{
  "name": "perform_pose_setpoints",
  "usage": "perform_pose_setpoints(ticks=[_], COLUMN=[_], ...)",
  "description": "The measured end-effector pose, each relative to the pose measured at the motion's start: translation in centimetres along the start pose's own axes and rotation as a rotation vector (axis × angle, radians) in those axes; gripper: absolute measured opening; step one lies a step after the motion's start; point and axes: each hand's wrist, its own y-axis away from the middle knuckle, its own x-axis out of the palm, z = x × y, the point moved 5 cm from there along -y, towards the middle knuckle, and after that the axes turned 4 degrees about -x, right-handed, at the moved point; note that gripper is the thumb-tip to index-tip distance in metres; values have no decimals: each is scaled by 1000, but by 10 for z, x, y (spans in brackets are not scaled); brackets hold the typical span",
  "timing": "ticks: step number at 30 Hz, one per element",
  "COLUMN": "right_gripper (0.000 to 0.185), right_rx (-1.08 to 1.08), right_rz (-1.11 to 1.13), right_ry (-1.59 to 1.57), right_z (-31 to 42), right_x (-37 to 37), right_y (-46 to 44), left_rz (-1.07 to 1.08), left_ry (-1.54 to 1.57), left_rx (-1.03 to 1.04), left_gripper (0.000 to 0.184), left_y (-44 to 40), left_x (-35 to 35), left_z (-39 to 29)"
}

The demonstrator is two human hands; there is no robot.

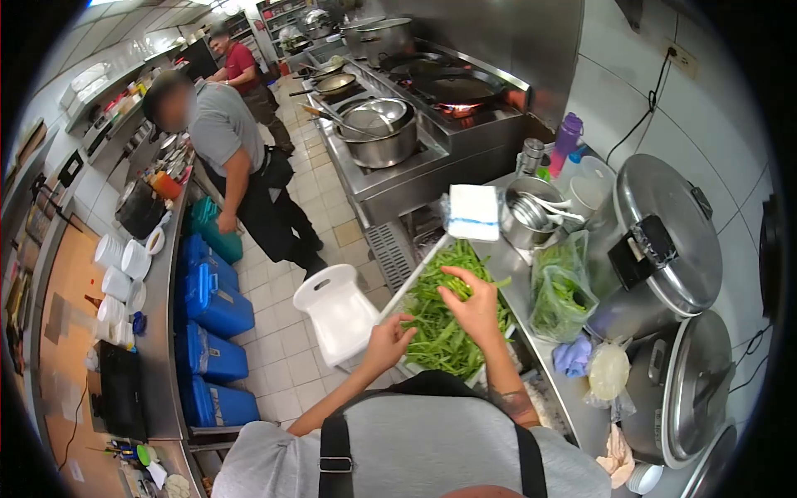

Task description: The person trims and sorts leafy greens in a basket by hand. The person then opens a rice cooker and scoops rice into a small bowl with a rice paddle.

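Observation:
Cut green vegetable pieces fill a white-rimmed container (440, 332) in front of me. My left hand (390, 340) is over the container's left side, its fingers curled, and what they hold, if anything, is too small to tell. Above the right part of the greens, my right hand (470, 300) has its thumb and fingers curved around a few green stalks. A clear plastic bag (561, 290) with more leafy greens stands on the steel counter to the right. Beyond the container is a white block-like item with a blue stripe (474, 212).
A white plastic stool (336, 314) stands left of the container. Large lidded steel pots (668, 232) line the right side. Ahead is a stove (390, 178) with pots and a burner flame. A person in grey (228, 124) bends at the left counter; another in red stands farther back.

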Motion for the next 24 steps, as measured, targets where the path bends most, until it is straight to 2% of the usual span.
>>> perform_pose_setpoints(ticks=[2,3,6,9,12,16,19,21,24], right_gripper=[38,40,47,50,51,48,46,42,40], right_rx=[-21,-29,174,-82,-280,-4,66,117,123], right_rz=[-75,-110,-9,-3,-77,-5,-17,4,-8], right_ry=[-24,-43,-151,-183,-156,-159,-184,-214,-208], right_z=[-3,-3,18,31,23,-17,-46,-55,-71], right_x=[-14,-21,-42,-47,-48,-51,-42,-41,-38], right_y=[-15,-21,-42,-57,-64,-49,-24,-10,7], left_rz=[-79,-94,-172,-207,-315,-243,-141,-31,114], left_ry=[-112,-118,-19,-59,-181,-200,-227,-189,-377], left_rx=[92,59,140,321,447,256,262,186,307], left_gripper=[27,31,40,54,56,55,48,41,40], left_y=[-11,-18,-33,-44,-51,-63,-68,-66,-68], left_x=[3,4,0,-5,-12,-8,13,35,71], left_z=[-32,-45,-102,-142,-164,-147,-132,-125,-89])
